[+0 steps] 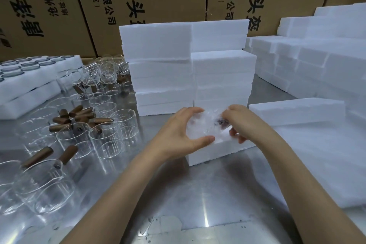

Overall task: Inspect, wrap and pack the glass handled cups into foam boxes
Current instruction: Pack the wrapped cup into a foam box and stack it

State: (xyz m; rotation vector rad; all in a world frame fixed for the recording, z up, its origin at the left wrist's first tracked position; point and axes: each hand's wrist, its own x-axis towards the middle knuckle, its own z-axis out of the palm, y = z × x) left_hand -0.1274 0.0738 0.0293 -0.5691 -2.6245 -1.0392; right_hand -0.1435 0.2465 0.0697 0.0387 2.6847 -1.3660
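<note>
- While both hands work over the open foam box [208, 152], the left hand [178, 136] cups the wrapped cup [202, 125] and the right hand [239, 123] pinches its wrap.
- Wrap could slip loose if either grip eases.
- Bare glass cups [79, 138] crowd just left; 1 stray elbow could knock them.

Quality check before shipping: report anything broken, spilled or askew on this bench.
Nothing looks broken or spilled. The unpacked glass cups lie jumbled with brown handles pointing every way. Both hands hold a wrapped cup over an open foam box.
</note>
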